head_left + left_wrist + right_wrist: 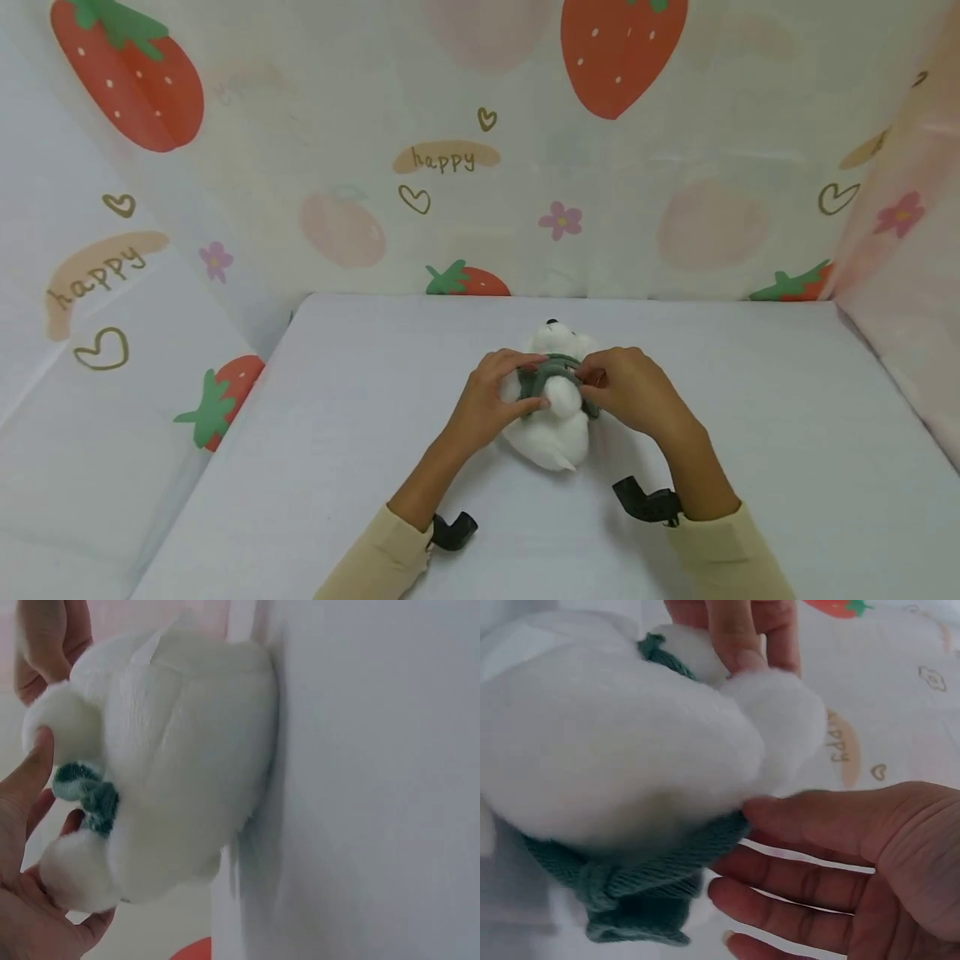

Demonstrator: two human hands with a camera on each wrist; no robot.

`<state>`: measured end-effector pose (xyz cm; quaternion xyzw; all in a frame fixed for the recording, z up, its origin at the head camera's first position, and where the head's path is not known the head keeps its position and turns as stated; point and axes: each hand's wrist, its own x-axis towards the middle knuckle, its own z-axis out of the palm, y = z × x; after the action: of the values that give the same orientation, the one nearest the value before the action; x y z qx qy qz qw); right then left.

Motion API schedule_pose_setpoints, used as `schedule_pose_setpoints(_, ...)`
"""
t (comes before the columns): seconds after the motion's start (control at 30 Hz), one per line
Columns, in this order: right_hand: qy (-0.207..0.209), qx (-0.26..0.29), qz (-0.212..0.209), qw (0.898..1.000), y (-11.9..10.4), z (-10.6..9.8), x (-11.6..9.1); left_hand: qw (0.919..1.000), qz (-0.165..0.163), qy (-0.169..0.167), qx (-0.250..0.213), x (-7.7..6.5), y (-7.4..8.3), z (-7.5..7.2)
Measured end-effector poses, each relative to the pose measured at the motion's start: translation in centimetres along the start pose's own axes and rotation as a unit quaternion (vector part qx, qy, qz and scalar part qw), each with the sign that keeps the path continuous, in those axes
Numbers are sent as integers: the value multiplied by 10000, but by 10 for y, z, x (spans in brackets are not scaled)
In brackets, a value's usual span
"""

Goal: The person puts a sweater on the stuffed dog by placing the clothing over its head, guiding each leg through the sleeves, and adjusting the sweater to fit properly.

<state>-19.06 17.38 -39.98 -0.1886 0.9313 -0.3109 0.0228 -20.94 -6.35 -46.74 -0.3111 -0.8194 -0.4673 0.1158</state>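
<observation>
A white plush animal (pixel 551 442) with a black nose sits on the white table, its tail end toward me. A green knitted garment (pixel 557 368) wraps around its upper body. My left hand (pixel 489 402) holds the plush at its left side; in the left wrist view the thumb (pixel 41 750) presses on a round white limb. On the other side, my right hand (pixel 633 390) pinches the edge of the green garment. In the right wrist view the right thumb (pixel 810 817) lies on the knit band (pixel 667 859), and a knotted piece hangs below it.
The white tabletop (pixel 360 383) extends around the toy. Behind it stands a pale cloth backdrop (pixel 622 167) printed with strawberries, hearts and flowers, and more cloth rises at the left and right sides. Black wrist cameras (pixel 647 502) are on both forearms.
</observation>
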Motion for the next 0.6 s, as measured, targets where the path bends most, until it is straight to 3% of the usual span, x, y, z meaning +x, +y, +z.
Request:
schedule_pose_setpoints(0.17,379,144,-172,9990,-2,8,3,9999,-66,-87,-7,2,3,0)
schedule_pose_setpoints(0.4,599,780,-879,9913,-13,15,7,9999,-84,14,77,3,8,-7)
schedule_pose_setpoints(0.6,880,703,-941,9892,-20,16,3,9999,-20,-84,80,14,18,-3)
